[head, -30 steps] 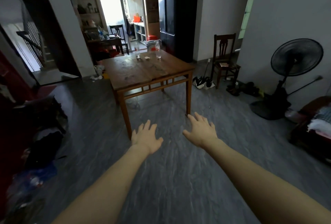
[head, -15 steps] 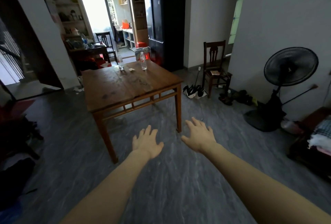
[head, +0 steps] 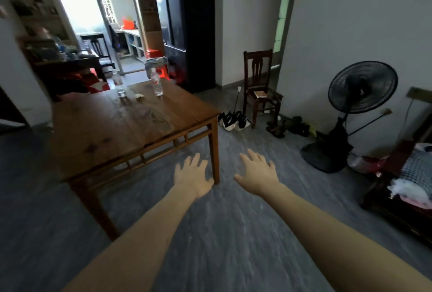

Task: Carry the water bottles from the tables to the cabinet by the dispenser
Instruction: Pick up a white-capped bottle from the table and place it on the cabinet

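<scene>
Two clear water bottles stand near the far edge of a square wooden table [head: 121, 133]: one with a red label [head: 156, 82] and a blurred one [head: 118, 83] to its left. A small crumpled scrap [head: 138, 96] lies between them. My left hand [head: 192, 176] is stretched forward, palm down, fingers spread, beside the table's near right leg. My right hand [head: 257, 171] is held out the same way over the floor. Both hands hold nothing and are well short of the bottles.
A black fridge [head: 187, 27] stands behind the table. A wooden chair [head: 259, 86], shoes and a folded umbrella [head: 233, 120] line the right wall, with a black standing fan [head: 357, 104] and a cluttered bench [head: 404, 184] further right. A second cluttered table [head: 67, 60] is at the back left.
The table and bottles have come closer and larger in view as I walked toward them. Both hands stay open and outstretched.
</scene>
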Available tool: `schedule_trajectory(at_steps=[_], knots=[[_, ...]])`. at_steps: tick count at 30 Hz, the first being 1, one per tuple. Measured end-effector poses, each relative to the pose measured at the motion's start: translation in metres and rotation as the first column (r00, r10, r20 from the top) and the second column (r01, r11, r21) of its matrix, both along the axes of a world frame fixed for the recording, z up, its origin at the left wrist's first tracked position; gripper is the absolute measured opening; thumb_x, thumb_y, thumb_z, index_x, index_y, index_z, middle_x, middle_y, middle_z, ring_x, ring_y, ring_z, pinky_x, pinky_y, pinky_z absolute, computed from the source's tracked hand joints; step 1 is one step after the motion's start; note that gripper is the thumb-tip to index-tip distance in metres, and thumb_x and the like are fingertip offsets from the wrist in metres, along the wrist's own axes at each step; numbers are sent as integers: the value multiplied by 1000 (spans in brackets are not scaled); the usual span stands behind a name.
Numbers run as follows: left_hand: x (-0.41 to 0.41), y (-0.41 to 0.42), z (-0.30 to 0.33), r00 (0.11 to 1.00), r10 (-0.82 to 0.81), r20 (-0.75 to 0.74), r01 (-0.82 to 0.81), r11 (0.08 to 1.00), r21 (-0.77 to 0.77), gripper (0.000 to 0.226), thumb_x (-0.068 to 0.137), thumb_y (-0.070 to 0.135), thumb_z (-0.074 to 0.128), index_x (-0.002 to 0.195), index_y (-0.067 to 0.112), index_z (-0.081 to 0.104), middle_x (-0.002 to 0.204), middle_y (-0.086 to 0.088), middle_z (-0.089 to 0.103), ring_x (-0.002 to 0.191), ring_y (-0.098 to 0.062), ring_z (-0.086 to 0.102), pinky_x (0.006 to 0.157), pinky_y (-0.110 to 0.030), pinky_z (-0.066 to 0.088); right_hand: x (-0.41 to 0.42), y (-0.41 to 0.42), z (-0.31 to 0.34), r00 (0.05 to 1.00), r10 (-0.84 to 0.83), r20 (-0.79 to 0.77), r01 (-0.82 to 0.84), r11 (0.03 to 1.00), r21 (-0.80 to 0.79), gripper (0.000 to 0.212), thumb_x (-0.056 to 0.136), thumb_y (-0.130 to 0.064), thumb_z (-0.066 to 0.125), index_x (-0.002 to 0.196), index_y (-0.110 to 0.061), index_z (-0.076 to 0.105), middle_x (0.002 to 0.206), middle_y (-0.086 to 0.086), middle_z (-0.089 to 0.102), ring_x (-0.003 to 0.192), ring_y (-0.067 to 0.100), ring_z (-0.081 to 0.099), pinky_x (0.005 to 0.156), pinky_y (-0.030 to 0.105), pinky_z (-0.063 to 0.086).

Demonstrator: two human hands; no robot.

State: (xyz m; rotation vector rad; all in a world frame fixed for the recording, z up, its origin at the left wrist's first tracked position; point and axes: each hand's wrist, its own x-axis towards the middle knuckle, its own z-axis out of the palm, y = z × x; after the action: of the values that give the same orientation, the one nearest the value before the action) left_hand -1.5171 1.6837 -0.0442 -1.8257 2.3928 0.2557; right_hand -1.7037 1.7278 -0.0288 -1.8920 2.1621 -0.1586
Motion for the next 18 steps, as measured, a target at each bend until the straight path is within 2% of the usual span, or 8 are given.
schedule_trajectory(at_steps=[10,18], knots=[[-64,-131,-4,986,-166,17,164,983,79,67,103,52,40,160,27,16,170,-2,-1,156,-27,2,125,-53,13,-69,-98,-2,979,-204,-20,205,976,75,72,96,-53,49,156,-26,21,167,2,7,152,28,10,120,57,14],[-155,-221,-9,975,-221,-29,223,968,117,72,101,58,39,161,27,12,170,0,-2,156,-26,4,123,-50,15,-135,-179,1,970,-241,-34,242,970,36,75,94,-52,50,158,-25,20,167,3,7,152,28,10,120,58,13]])
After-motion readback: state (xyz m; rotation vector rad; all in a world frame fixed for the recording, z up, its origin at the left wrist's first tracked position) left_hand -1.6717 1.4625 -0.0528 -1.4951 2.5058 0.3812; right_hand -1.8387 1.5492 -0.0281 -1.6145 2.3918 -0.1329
